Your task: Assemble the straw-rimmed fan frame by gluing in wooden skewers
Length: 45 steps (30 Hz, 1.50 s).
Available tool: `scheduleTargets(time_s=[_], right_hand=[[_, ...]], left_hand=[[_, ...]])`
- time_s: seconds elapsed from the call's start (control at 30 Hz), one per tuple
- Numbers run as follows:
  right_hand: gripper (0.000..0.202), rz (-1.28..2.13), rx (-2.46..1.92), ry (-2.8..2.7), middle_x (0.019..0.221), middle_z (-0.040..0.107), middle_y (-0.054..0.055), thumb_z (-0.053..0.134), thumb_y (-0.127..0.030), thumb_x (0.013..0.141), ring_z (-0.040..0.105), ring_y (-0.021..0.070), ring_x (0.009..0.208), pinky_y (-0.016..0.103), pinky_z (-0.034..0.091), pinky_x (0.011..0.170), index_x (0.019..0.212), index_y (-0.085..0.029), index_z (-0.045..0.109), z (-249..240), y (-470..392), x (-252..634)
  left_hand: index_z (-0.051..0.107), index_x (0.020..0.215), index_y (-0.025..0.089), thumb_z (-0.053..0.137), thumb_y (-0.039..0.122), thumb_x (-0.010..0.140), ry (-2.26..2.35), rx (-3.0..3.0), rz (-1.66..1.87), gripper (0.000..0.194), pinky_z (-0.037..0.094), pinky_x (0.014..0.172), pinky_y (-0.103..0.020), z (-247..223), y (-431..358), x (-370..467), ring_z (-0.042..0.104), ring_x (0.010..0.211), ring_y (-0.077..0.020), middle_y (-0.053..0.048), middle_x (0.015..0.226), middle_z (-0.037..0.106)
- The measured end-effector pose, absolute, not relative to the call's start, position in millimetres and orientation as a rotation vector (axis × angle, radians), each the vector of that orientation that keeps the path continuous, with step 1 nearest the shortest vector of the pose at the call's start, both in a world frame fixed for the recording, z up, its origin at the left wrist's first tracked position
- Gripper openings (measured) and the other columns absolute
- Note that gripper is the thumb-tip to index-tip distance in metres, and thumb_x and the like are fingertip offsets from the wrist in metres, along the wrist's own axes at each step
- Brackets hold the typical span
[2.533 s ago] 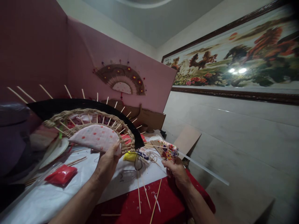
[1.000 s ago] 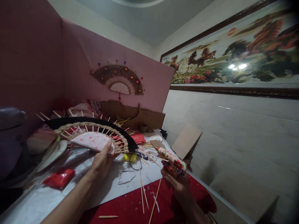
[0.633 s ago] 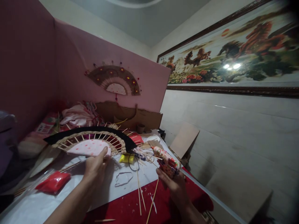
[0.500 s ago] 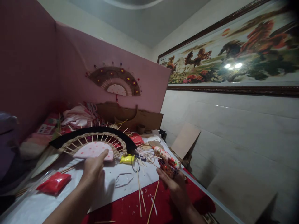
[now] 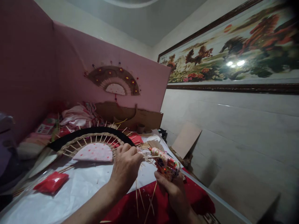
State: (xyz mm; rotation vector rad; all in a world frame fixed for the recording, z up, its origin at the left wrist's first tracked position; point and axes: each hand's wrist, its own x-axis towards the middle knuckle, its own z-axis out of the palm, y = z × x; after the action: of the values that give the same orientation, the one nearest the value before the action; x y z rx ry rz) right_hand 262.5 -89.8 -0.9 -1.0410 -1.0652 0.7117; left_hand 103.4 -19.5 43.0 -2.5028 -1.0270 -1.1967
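My right hand (image 5: 171, 186) is wrapped round a hot glue gun (image 5: 164, 160) with a flowered cover and a small red light. Its nozzle points up and left. My left hand (image 5: 126, 163) is closed at the right end of a half-round fan frame (image 5: 87, 137), its fingertips hidden. From its fingers a thin wooden stick (image 5: 151, 157) reaches toward the glue gun. The frame has a black outer band, a woven ring, wooden ribs and a pink dotted cloth piece (image 5: 94, 152) at its centre.
A red packet (image 5: 51, 182) lies on the white sheet at left. Loose sticks (image 5: 137, 199) rest on the red cloth (image 5: 163, 208) in front. Brown cardboard (image 5: 149, 119) stands behind, below a decorated fan (image 5: 114, 79) on the pink panel. Fabric is heaped at the back left.
My left hand has left the dotted cloth and moved right, closing by the fan's end, where it covers the yellow packet. My right hand still holds the glue gun in nearly the same place.
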Motion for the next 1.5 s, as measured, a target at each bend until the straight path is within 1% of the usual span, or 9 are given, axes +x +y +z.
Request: scheduleTargets(time_s=[0.17,0.47,0.67,0.9,1.03,1.13,1.23,1.37,1.5], right_hand=[[0.035,0.681,-1.046,-0.902,0.041,0.039,-0.007,0.072,-0.039,0.069,0.03,0.0064,0.034,0.021,0.023,0.033,0.053,-0.019,0.047,-1,-85,268],[0.04,0.691,-1.042,-0.817,0.043,0.041,-0.006,0.074,-0.044,0.065,0.03,0.0044,0.034,0.018,0.024,0.031,0.052,-0.017,0.047,-13,-81,285],[0.043,0.761,-1.036,-0.664,0.043,0.042,-0.006,0.075,-0.047,0.063,0.03,0.0036,0.034,0.017,0.023,0.03,0.054,-0.016,0.047,-22,-74,292],[0.038,0.933,-0.95,-0.636,0.048,0.044,-0.008,0.076,-0.045,0.063,0.028,0.0026,0.034,0.015,0.023,0.028,0.074,-0.017,0.053,-21,-72,296],[0.039,0.974,-0.95,-0.635,0.05,0.045,-0.008,0.076,-0.044,0.064,0.028,0.0023,0.034,0.015,0.024,0.027,0.08,-0.017,0.053,-18,-73,296],[0.037,0.999,-0.939,-0.649,0.051,0.046,-0.008,0.075,-0.043,0.064,0.029,0.0025,0.034,0.015,0.024,0.027,0.079,-0.017,0.053,-16,-73,294],[0.035,1.013,-0.942,-0.662,0.048,0.044,-0.008,0.075,-0.042,0.065,0.029,0.003,0.035,0.014,0.024,0.028,0.075,-0.017,0.052,-13,-74,293],[0.034,1.043,-0.924,-0.658,0.047,0.044,-0.008,0.076,-0.041,0.065,0.029,0.0024,0.034,0.014,0.024,0.028,0.07,-0.016,0.052,-9,-74,289],[0.032,1.118,-0.894,-0.684,0.047,0.045,-0.008,0.076,-0.039,0.065,0.029,0.0023,0.033,0.013,0.023,0.027,0.071,-0.016,0.054,-5,-71,278]], left_hand=[[0.066,0.061,0.024,0.059,0.027,0.079,-1.032,-2.575,-1.537,0.019,0.027,0.069,-0.035,33,-9,95,0.048,0.07,-0.0194,-0.002,0.06,0.061],[0.07,0.068,0.017,0.063,0.039,0.073,-1.354,-2.435,-2.855,0.024,0.035,0.055,-0.024,79,25,124,0.048,0.055,-0.0122,-0.001,0.056,0.058],[0.067,0.078,0.016,0.053,0.043,0.078,-1.259,-2.447,-2.568,0.031,0.042,0.06,-0.024,93,92,162,0.055,0.062,-0.0134,-0.004,0.068,0.066],[0.063,0.06,0.018,0.051,0.036,0.078,-1.466,-2.513,-2.04,0.028,0.038,0.071,-0.03,74,141,185,0.058,0.069,-0.0202,-0.007,0.065,0.065],[0.065,0.063,0.022,0.06,0.018,0.067,-1.497,-2.56,-1.776,0.007,0.031,0.088,-0.038,71,149,183,0.056,0.09,-0.0282,-0.009,0.071,0.065],[0.067,0.073,0.023,0.06,0.005,0.057,-1.557,-2.569,-1.69,0.025,0.026,0.095,-0.042,72,150,173,0.052,0.103,-0.0322,-0.009,0.077,0.067],[0.067,0.083,0.022,0.058,0.006,0.059,-1.65,-2.548,-1.711,0.03,0.032,0.091,-0.042,74,133,153,0.054,0.102,-0.0323,-0.011,0.088,0.067],[0.059,0.081,0.017,0.054,0.018,0.07,-1.901,-2.574,-1.879,0.012,0.044,0.056,-0.031,65,73,118,0.061,0.062,-0.0209,-0.009,0.073,0.067],[0.053,0.081,0.015,0.062,0.01,0.066,-2.874,-2.118,-2.73,0.018,0.044,0.043,-0.024,36,8,84,0.061,0.054,-0.0165,-0.01,0.072,0.066]])
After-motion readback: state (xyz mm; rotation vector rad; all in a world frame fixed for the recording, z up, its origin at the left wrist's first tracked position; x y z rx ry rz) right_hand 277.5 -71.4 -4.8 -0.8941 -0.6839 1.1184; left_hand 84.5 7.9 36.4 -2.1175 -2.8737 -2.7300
